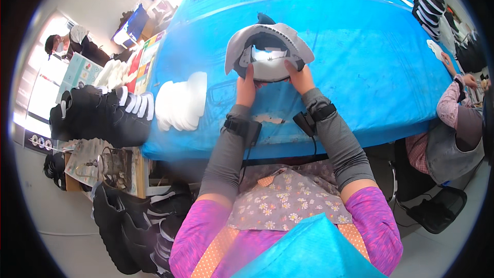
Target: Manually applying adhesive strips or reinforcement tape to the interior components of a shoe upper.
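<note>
Over the middle of the blue-covered table I hold up a grey-and-white shoe upper (270, 70) with dark edges. It is spread into a curved, open shape, and a dark tuft sticks up behind it. My left hand (246, 88) grips its near left edge, thumb on top. My right hand (301, 78) grips the near right edge the same way. Most of the fingers are hidden beneath the piece. Left of my left hand lies a fanned stack of white, sole-shaped pads (181, 102).
Black shoe uppers (100, 113) with white stripes are piled at the table's left edge, and more black uppers (136, 221) hang below. A co-worker's hand (449, 64) touches a white piece at the right. The blue sheet (360, 62) covers the table.
</note>
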### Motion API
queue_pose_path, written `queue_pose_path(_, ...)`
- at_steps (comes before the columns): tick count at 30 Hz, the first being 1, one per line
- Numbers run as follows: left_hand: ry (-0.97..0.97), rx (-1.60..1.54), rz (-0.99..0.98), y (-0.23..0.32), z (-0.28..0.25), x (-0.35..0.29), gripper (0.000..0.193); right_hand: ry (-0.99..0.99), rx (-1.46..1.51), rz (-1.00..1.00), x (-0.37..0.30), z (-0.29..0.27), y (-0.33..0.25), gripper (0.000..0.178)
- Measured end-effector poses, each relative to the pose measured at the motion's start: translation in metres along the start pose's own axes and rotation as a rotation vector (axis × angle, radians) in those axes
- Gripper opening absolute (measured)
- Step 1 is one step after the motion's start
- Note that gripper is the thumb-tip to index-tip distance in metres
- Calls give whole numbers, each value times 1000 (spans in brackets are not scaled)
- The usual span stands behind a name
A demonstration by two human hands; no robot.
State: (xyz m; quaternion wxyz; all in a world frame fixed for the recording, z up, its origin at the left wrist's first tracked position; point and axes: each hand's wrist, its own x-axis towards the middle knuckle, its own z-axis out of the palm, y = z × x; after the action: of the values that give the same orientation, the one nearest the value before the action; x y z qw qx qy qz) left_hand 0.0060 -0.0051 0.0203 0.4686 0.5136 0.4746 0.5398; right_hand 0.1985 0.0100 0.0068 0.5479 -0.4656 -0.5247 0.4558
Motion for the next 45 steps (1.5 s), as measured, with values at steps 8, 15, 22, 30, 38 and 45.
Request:
queue_pose_path(8,-27,45,101,-3,-3,3,40,-6,-220,-298,11,-8,33,16)
queue_pose_path(15,58,-29,109,-1,0,1,44,47,-73,-101,-1,5,-1,22)
queue_pose_path(22,57,3,38,-1,0,3,44,27,37,-31,-1,-2,-2,28)
queue_pose_path(30,-89,179,296,-32,-16,10,42,24,103,-127,2,2,7,30)
queue_pose_path(38,-1,500,472,-92,-39,32,30,-32,-338,-392,9,-3,34,21)
queue_pose_path(45,-195,497,374,-114,-56,-4,26,-138,80,-262,-9,-6,-12,32)
